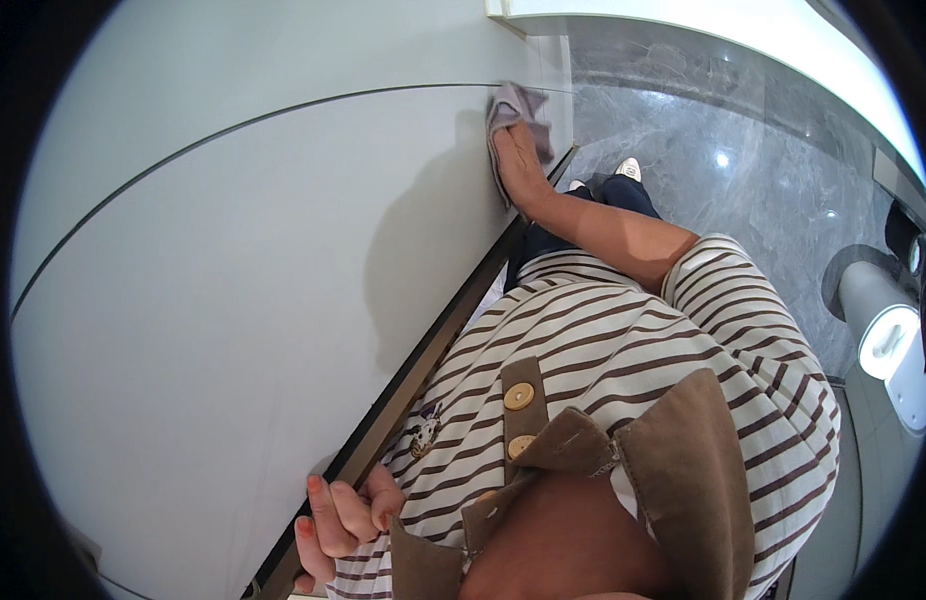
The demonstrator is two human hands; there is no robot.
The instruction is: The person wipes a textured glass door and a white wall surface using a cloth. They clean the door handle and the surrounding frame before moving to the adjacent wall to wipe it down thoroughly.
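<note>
A white door or panel (283,285) with a dark metal edge frame (433,337) stands at the left, running close along the front of my body. At its top end, my right hand (521,161) holds a greyish-purple cloth (542,112) against the white surface, part of the cloth wrapped around the fingers. At the lower left, my left hand (343,517) grips the dark edge frame, its fingers curled around it.
Grey marbled floor tiles (733,172) lie beyond my legs and light shoes (629,169). A toilet (883,330) is at the far right. A thin dark seam crosses the white surface, and a white curved-looking fixture (673,16) runs along the top.
</note>
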